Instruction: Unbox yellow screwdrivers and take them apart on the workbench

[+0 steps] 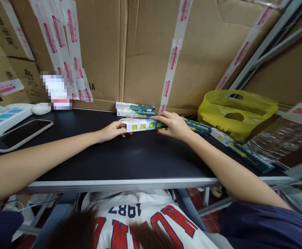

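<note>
A long, narrow printed carton (139,125), white at the left end and dark green at the right with yellow lettering, spans both hands just above the black tabletop. My left hand (114,130) is closed around its left end, thumb in front. My right hand (174,125) grips the right end, fingers over the top and thumb at the near side. Behind it lie similar cartons (135,113), one behind the other. Another green carton (198,126) sticks out beyond my right hand, which hides its left part. Farther right, one more carton (241,150) lies slantwise.
A yellow plastic bag (221,128) and clear wrapped bottles (278,136) stand at the right. On the left are a phone (19,135), a white power strip (7,119), a white rounded object (41,109) and a blurred-out screen (57,90). Large taped cardboard boxes (145,52) wall the back.
</note>
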Tool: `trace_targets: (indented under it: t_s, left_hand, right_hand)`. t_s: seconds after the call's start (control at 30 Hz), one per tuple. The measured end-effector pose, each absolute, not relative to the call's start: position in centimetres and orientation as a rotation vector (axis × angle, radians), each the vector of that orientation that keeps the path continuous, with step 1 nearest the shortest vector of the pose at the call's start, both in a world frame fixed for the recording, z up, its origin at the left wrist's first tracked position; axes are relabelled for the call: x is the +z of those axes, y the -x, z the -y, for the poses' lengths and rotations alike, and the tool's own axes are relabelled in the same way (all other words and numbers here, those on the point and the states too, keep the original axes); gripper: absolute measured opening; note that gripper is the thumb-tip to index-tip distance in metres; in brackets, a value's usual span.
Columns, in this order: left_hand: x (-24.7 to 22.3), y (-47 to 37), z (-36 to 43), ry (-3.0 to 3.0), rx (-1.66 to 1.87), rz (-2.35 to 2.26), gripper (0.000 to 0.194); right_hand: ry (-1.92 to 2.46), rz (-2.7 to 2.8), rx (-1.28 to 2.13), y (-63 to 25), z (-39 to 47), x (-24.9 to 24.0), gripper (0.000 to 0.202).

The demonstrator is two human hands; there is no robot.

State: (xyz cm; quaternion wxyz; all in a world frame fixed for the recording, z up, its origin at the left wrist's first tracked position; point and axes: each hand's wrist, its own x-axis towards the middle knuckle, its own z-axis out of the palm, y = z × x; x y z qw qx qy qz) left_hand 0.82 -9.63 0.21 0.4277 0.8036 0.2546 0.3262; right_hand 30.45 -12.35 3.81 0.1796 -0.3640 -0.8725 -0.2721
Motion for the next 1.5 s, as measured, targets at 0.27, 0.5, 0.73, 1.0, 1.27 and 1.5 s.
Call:
trace_targets:
  t_s: [0.27,0.5,0.73,1.0,1.27,1.5]
  left_hand:
    - [-0.29,-1.24,9.5,-1.969,0.875,-0.687,0.045]
    - [-0.46,-1.21,9.28,-1.95,0.945,-0.785,0.039]
    - [-0.15,-1.34,9.55,-1.981,0.951,-0.804,0.032]
    - [0.05,-1.22,10.1,-2.016,1.068,-0.904,0.027]
    - [0.01,-1.02,9.88,-2.116,1.034,-0.951,0.026]
    - [-0.08,-1.09,9.97,-2.108,1.06,-0.918,0.029]
  right_hand:
    - [1.022,2.479,-0.717,-30.71,12.14,3.89,0.051]
    - [1.007,2.462,-0.75,-30.74,12.22,3.95,0.052]
    - [0.996,2.439,-0.787,-31.16,12.06,4.26,0.051]
    - [0.991,2.396,-0.869,-31.09,12.46,4.63,0.048]
    - [0.994,2.397,-0.888,-31.06,12.51,4.68,0.048]
    - [1.003,2.394,-0.867,-31.15,12.48,4.76,0.05]
